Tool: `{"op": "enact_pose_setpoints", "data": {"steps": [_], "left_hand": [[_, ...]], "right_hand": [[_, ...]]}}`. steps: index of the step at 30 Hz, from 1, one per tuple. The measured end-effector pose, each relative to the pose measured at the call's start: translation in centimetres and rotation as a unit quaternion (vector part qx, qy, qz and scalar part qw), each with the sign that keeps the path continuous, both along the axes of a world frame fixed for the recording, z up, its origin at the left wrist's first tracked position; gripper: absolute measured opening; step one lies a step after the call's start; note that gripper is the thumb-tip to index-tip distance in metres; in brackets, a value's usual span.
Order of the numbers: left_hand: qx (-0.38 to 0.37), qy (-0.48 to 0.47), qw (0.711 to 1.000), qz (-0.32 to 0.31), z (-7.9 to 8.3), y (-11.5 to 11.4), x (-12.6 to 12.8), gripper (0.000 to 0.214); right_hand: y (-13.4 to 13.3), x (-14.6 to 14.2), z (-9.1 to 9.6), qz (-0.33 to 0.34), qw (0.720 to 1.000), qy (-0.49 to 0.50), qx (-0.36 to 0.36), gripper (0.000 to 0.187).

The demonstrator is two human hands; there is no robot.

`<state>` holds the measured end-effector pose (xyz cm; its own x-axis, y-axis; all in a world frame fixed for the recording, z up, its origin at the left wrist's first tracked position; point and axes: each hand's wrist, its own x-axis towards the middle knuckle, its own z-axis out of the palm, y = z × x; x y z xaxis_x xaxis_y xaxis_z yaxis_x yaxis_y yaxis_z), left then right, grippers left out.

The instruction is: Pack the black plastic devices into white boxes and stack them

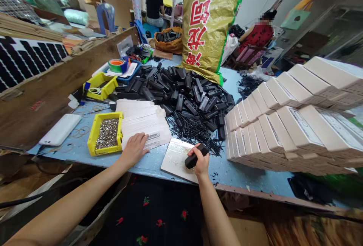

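Note:
My right hand (202, 162) is closed around a black oblong plastic case (193, 159), held tilted over a pale flat board (172, 157) at the table's front edge. My left hand (134, 148) lies with fingers apart on the near end of a fanned stack of flat white cartons (141, 119), by a printed label. Left of that hand is a yellow bin (92, 134) of small metal parts (108, 132). Beyond the board lie thin black sticks (191, 130) and a large heap of similar black cases (181, 91).
White boxes (266, 132) are stacked in rows on the right. Behind the heap stands a tall gold sack (207, 22). On the left are a white phone-like block (60, 129), another yellow bin (112, 87) and tape rolls (116, 65). Several other people sit in the background.

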<state>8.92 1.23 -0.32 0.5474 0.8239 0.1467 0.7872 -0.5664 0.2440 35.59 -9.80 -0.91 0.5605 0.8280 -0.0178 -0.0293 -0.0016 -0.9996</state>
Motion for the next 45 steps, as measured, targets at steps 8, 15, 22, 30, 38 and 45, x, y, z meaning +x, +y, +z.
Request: {"op": "enact_pose_setpoints", "data": {"steps": [8, 15, 22, 30, 38, 45], "left_hand": [[-0.155, 0.068, 0.985, 0.032, 5.5, -0.8, 1.9, 0.024], [-0.371, -0.277, 0.873, -0.150, 7.1, -3.2, 2.4, 0.049], [-0.537, -0.322, 0.763, -0.164, 7.5, -3.0, 1.5, 0.059], [-0.517, -0.309, 0.778, -0.177, 6.7, -4.2, 2.5, 0.062], [-0.301, -0.159, 0.907, -0.247, 8.4, -4.7, 1.1, 0.056], [-0.339, -0.222, 0.903, -0.142, 8.6, -7.4, 4.2, 0.087]], "right_hand": [[-0.5, 0.6, -0.1, -0.129, 0.921, -0.367, -0.001, 0.042], [0.1, -6.1, 6.5, 0.107, 0.839, -0.506, 0.172, 0.036], [-0.8, -7.1, 7.0, 0.138, 0.834, -0.506, 0.171, 0.043], [-0.3, -6.6, 8.3, 0.154, 0.853, -0.481, 0.130, 0.020], [-1.8, -5.4, 7.2, 0.193, 0.961, -0.125, 0.153, 0.030], [-1.2, -6.6, 4.8, 0.270, 0.956, 0.055, 0.101, 0.055]]}}
